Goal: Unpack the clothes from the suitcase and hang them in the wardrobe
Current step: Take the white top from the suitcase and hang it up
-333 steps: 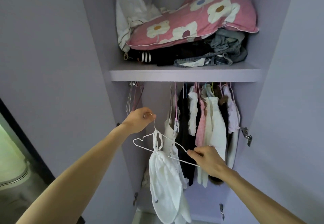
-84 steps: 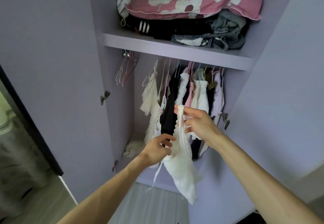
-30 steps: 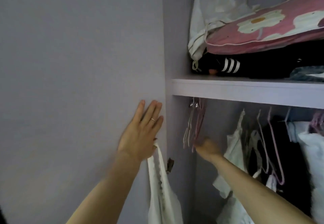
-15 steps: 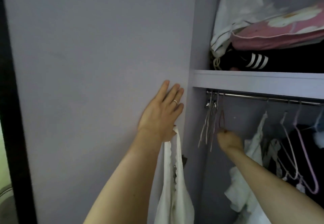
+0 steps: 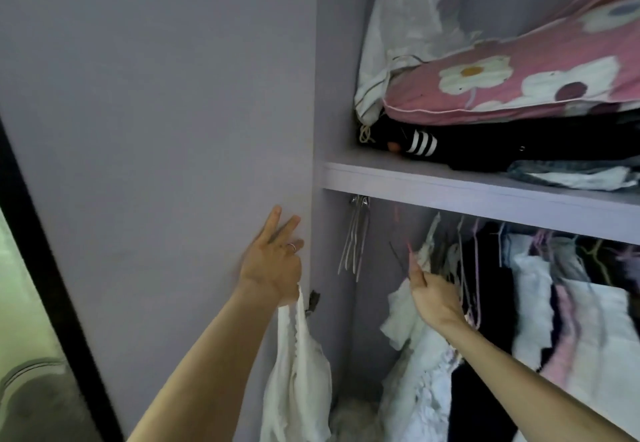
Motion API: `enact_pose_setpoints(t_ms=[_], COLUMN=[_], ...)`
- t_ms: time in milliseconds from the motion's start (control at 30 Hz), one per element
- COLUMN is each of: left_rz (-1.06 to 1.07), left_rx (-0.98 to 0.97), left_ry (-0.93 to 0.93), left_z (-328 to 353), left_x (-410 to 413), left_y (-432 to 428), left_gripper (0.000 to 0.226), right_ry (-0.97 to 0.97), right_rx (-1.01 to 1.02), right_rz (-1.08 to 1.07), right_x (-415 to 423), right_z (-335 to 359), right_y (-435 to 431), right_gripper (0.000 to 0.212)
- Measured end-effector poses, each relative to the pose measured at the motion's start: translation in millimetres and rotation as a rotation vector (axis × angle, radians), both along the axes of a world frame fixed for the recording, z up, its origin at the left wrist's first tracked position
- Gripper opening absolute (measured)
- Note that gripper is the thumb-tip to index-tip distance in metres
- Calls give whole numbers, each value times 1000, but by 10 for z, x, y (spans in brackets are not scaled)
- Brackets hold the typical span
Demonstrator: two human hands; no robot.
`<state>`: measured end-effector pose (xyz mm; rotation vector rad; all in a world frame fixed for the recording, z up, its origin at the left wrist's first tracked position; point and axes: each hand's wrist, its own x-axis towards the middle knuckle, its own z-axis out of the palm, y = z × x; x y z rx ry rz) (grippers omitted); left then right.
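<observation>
My left hand [image 5: 273,268] lies against the inside of the lilac wardrobe door [image 5: 166,136] with its fingers stretched upward. A white garment [image 5: 298,382] hangs down from under its palm, pinched there. My right hand [image 5: 433,298] is inside the wardrobe below the shelf [image 5: 450,194]. It grips a thin pink hanger [image 5: 409,250], which is blurred. A bunch of empty wire hangers [image 5: 355,244] hangs at the rail's left end, to the left of my right hand. Hung clothes [image 5: 588,324] in white, black and pink fill the rail to the right.
On the shelf lie a pink flowered pillow [image 5: 519,88], a black striped garment [image 5: 420,142] and white bedding [image 5: 405,29]. A door hinge [image 5: 314,299] sticks out beside the white garment. A dark door frame [image 5: 45,254] runs down the left.
My right hand has drawn away to the right from the bunch of empty hangers, with a pink hanger in it. My left hand stays on the door with the white garment.
</observation>
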<state>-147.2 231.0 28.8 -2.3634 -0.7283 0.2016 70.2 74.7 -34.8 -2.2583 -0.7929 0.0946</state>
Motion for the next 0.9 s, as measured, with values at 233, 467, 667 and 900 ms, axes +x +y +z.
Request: enact_pose_setpoints(t_ms=[233,467,667,900], left_rz=[225,183,-24,-137], left_rx=[-1103,-1733,-1677,-1429], left_ry=[-584,-1021,-997,-936], left_z=[468,4,-395,-570], left_x=[23,150,418,558], left_y=[-592,-1373,-1966,-2290], left_gripper=[23,22,28,37], right_ry=[168,488,513,328], right_rx=[43,248,160,-206], right_rz=[80,123,206,111], right_x=[-585,-1187,-1207,-943], right_z=[83,-77,-90,-132], right_y=[-1283,-2356,-2854,-3329], right_gripper=[55,55,55,47])
